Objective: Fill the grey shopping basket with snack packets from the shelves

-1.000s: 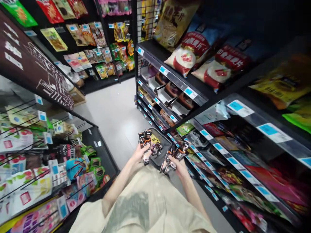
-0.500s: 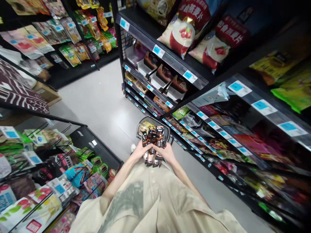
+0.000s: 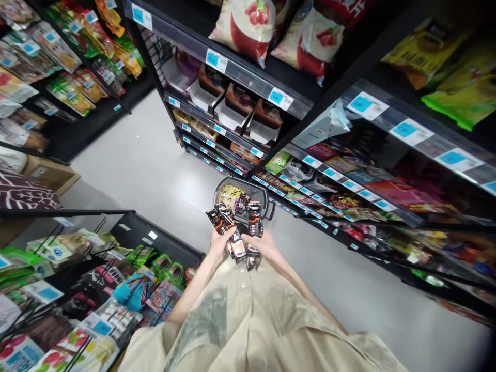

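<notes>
Several long black snack packets with orange and white print are split between my two hands in front of my shirt. My left hand (image 3: 220, 244) is closed round one bunch of packets (image 3: 233, 232), which fans out to the left. In my right hand (image 3: 263, 245), closed too, are more black packets (image 3: 254, 222) standing nearly upright. Just beyond the hands is a dark grey shopping basket (image 3: 264, 192) with its handle at the right. Inside it lie yellow packets (image 3: 231, 193) and some dark purple packets (image 3: 243, 201). The fingertips under the packets are hidden.
On the shelf ahead stand open display boxes (image 3: 232, 111) with dark packets, below large snack bags (image 3: 248, 28). A long tiered shelf (image 3: 329, 170) runs along the right. Hanging snack packs (image 3: 139, 289) fill the rack at the left. Grey floor (image 3: 143, 150) shows between them.
The packets have parted into two bunches, the left hand's tilting left, the right hand's staying upright. More of the basket's contents show between them. The view has turned, shifting the shelves left and up.
</notes>
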{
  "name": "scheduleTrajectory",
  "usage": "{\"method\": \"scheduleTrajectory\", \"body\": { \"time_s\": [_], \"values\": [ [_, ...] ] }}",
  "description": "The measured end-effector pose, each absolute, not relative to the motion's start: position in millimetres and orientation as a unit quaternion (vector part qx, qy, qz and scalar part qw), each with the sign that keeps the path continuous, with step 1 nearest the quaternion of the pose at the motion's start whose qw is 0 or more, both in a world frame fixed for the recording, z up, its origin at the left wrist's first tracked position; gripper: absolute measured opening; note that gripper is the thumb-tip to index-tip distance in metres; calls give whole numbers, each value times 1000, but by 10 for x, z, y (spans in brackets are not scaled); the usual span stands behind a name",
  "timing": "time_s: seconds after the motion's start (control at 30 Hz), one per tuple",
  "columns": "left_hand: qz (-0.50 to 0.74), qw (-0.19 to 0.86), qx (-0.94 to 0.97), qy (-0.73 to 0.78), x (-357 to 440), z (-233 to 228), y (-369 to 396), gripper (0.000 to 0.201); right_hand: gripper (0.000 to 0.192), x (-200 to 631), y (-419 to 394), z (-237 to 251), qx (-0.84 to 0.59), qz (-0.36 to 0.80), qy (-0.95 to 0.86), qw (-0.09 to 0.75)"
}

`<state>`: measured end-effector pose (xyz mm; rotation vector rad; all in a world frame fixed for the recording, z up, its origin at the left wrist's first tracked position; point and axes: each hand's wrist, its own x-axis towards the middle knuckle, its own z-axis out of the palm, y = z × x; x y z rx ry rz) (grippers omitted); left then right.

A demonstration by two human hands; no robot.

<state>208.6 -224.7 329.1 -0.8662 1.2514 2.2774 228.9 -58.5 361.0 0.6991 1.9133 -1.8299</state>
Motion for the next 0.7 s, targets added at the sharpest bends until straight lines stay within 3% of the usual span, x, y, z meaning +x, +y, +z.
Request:
{"method": "scheduleTrajectory", "body": {
  "time_s": [0.2,0.33,0.47,0.7],
  "values": [
    [813,218,-198,503,1612,3539,-2010,78,61,2060,-472,3622,156,-555,798,173],
    [798,217,-216,520,1454,3625,-1847,65,59,1908,-191,3663,94,-658,720,199],
    [806,198,-260,493,1409,3586,-1688,58,52,1856,64,3591,199,-767,575,204],
    [801,161,-315,483,1448,3571,-1468,56,47,1944,188,3501,287,-798,495,190]
  ]
}}
